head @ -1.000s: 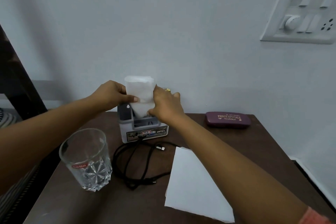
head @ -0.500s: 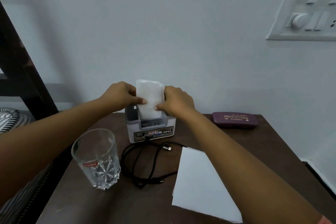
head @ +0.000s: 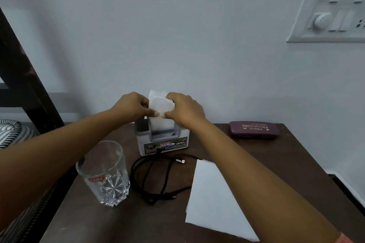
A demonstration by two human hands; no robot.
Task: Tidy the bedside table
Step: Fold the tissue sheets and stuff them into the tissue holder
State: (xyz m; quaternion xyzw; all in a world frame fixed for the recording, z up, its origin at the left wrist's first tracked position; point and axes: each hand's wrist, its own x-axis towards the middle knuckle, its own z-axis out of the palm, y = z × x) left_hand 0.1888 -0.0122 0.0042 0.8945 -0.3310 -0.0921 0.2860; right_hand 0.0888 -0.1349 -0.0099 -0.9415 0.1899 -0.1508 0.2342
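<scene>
Two bare hands are meeting over a brown bedside table (head: 276, 163), seen from above and behind. On the table are lying one white desk holder, one folded white paper, one drinking glass, one black cable, one flat white sheet and one purple spectacle case.

The folded paper (head: 161, 104) is standing upright at the back of the table, near the wall, with its lower end sitting inside the middle slot of the holder (head: 164, 143). It is plain white and soft-looking, and its top is curling over in a rounded flap. The left hand (head: 132, 107) is pinching its left edge between thumb and curled fingers; the right hand (head: 184, 109) is pinching its right edge the same way.

The holder is bearing a label reading "OPEL". The cable (head: 154, 177) is lying in loose loops just in front of it. The clear glass (head: 104, 173), cut with a star pattern, is standing front left. The sheet (head: 213, 199) is lying front right, partly under the right forearm. The case (head: 253, 129) is resting at the back right, well apart from the holder.
</scene>
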